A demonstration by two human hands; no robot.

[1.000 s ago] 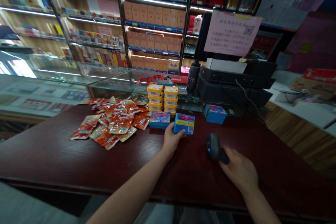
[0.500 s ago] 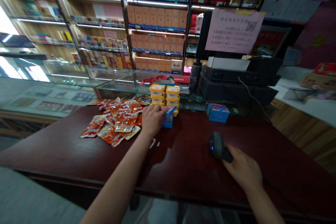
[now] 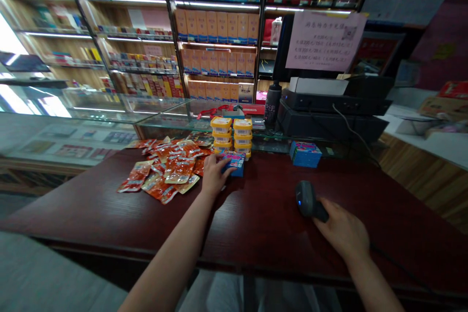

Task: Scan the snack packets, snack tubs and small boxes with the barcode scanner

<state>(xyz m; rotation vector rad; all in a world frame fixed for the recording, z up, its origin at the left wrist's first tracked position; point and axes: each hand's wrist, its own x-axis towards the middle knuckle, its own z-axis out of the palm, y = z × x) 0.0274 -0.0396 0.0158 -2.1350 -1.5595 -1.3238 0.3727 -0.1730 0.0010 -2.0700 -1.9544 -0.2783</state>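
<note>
My left hand [image 3: 215, 175] is at the left end of a small stack of blue, colourfully printed boxes [image 3: 237, 165]. Its thumb and fingers are apart and touch the top box, which lies flat. Directly behind stand two stacks of yellow-lidded plastic tubs [image 3: 242, 137]. To the left of that hand lies a loose pile of shiny orange-red snack packets [image 3: 179, 168]. My right hand [image 3: 343, 229] is closed around the handle of a black barcode scanner [image 3: 307, 200], whose blue light is on. The scanner is held above the table, its head toward the left.
A second blue box stack [image 3: 306, 155] sits on the dark wooden table [image 3: 256, 234], near the glass counter. Behind it are a black bottle [image 3: 272, 102] and a monitor bearing a paper sign [image 3: 323, 44]. The scanner's cable [image 3: 395, 268] trails right. Shelves of boxed goods line the back.
The blue box that was tilted in my left hand now lies flat on the stack, and the fingers have spread. My right hand and the scanner have barely shifted.
</note>
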